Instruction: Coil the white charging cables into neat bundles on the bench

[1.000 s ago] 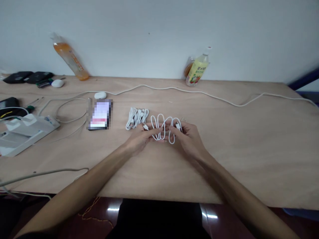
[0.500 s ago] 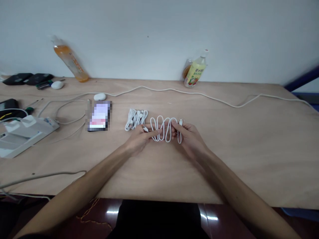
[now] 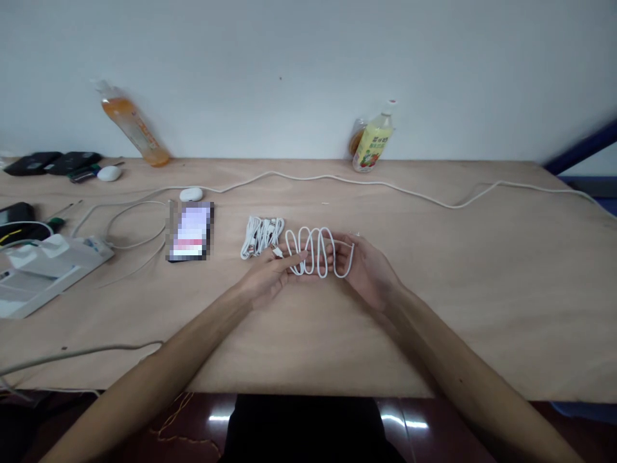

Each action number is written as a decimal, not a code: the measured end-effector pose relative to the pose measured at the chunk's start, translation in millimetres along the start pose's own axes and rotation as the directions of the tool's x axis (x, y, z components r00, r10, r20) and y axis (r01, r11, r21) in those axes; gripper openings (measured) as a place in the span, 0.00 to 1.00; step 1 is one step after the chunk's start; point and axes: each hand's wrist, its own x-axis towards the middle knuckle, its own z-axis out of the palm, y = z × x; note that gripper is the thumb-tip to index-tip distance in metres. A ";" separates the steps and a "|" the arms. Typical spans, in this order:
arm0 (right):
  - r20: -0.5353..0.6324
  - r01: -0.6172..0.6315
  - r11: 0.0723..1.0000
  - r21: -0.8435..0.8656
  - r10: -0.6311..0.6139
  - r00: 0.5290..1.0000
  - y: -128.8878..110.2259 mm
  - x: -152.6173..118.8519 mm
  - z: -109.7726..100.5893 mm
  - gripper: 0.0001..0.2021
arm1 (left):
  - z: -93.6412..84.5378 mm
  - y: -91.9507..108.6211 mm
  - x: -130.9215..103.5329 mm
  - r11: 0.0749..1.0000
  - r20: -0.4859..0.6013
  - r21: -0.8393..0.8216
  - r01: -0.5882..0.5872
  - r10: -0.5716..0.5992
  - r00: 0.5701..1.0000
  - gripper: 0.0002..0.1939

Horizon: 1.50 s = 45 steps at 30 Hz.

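Cable: a thin, smooth white charging cable (image 3: 315,251) folded into several tall rounded loops side by side, resting on the table between the two hands.
Left hand: the left hand (image 3: 267,275) pinches the loops' near-left end, a small plug by its fingertips.
Right hand: the right hand (image 3: 369,273) lies palm-up, fingers partly curled through the last loop.
Bundle: a tightly gathered white cable bundle (image 3: 261,235) just beyond the left hand.
Surface: a matte pale plywood tabletop (image 3: 482,283), faint grain.
Phone: a flat dark rectangular phone (image 3: 189,230), farther left of the left hand.
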 end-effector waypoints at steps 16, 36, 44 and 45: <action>0.077 0.065 0.995 0.074 -0.070 0.995 5.9 2.1 0.8 0.09 | 5.9 2.4 -1.8 0.999 -0.071 -0.037 -0.003 0.001 0.997 0.05; -0.038 0.226 0.970 -0.095 -0.230 0.972 17.1 4.3 2.4 0.23 | -0.6 0.8 3.2 0.999 -0.017 -0.040 0.020 -0.020 1.000 0.07; -0.054 0.362 0.779 -0.512 -0.450 0.891 13.0 -4.3 2.2 0.19 | -3.4 1.6 1.9 1.000 0.007 -0.009 0.028 -0.028 1.000 0.09; -0.048 0.384 0.747 -0.543 -0.483 0.874 12.3 -5.9 2.9 0.18 | -3.5 1.9 1.6 1.000 -0.001 -0.004 0.030 -0.030 1.000 0.08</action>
